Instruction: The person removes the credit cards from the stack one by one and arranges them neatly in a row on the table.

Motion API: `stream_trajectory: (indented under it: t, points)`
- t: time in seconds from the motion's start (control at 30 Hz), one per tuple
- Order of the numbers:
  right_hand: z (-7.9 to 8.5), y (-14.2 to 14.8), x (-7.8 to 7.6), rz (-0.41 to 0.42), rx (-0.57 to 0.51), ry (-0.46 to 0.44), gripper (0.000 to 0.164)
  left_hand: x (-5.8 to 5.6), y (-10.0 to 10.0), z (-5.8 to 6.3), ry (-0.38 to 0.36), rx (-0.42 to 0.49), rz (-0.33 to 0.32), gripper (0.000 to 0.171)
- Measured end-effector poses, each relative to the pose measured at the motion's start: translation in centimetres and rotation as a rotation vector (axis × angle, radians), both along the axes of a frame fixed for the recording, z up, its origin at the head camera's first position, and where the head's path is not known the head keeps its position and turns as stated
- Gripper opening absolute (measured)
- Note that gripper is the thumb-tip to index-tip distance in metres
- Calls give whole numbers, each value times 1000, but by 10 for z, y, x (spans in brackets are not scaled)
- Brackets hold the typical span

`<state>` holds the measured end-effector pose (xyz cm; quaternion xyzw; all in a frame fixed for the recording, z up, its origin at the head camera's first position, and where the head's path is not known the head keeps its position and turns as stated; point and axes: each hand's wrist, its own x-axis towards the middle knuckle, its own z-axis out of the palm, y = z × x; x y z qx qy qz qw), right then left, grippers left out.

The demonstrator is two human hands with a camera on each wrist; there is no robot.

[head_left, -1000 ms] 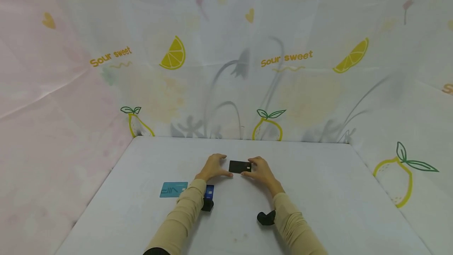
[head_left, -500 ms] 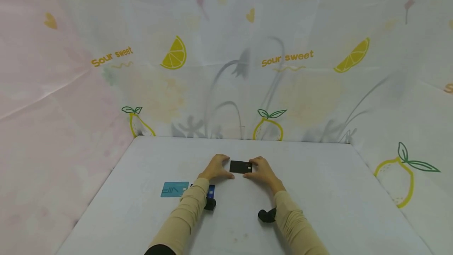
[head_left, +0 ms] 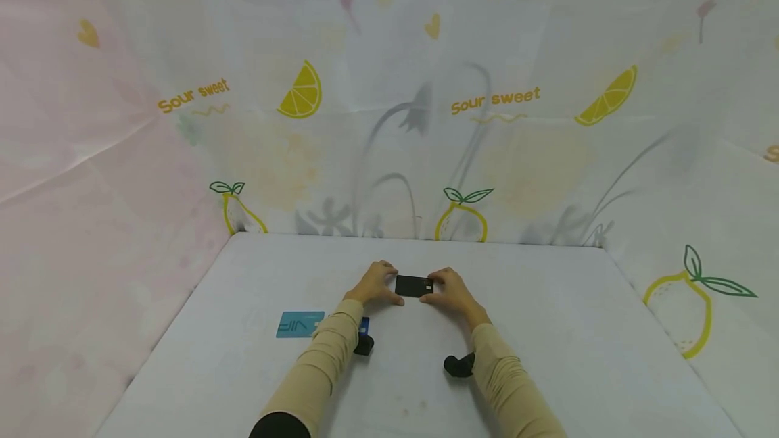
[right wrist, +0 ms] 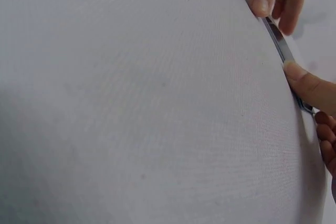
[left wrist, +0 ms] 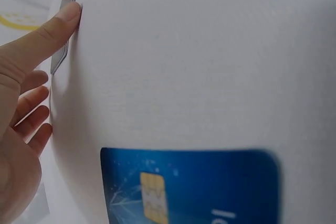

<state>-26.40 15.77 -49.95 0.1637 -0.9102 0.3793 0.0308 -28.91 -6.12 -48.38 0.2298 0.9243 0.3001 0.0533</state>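
Head view: black card (head_left: 411,286) toward the far side of the desk (head_left: 548,323), left hand (head_left: 374,284) and right hand (head_left: 452,291) curled partway, each gripping one end. Teal card (head_left: 300,324) lies left of the left sleeve (head_left: 310,370).

Left wrist: thumb on black card's edge; blue card (left wrist: 194,187) nearer the camera.

Right wrist: black card seen edge-on, both thumbs against it.

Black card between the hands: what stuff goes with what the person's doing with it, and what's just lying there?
Seems part of the job:
black chip card
left hand, at its left end
right hand, at its right end

Looks just lying there for now:
teal VIP card
blue chip card, partly hidden by the left sleeve in the head view
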Motion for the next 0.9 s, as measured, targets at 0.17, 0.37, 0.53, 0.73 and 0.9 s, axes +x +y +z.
stream_trajectory:
  t: [0.17, 0.37, 0.53, 0.73, 0.9]
  points:
    - [1, -1, -2, -20, -4, -55, 51, 1, 2, 2, 23, -55, -15, 67]
    - [2, -2, -4, -19, 14, -73, 50, 2, 4, 3, 64, -109, -29, 62]
    - [7, -3, -6, -30, 34, -105, 49, 2, 5, 2, 86, -114, -26, 59]
    - [10, -3, -9, -33, 6, -144, 51, 2, 6, 1, 53, -94, -10, 62]
    - [9, -3, -9, -35, -4, -155, 52, 3, 6, 1, 42, -93, -3, 61]
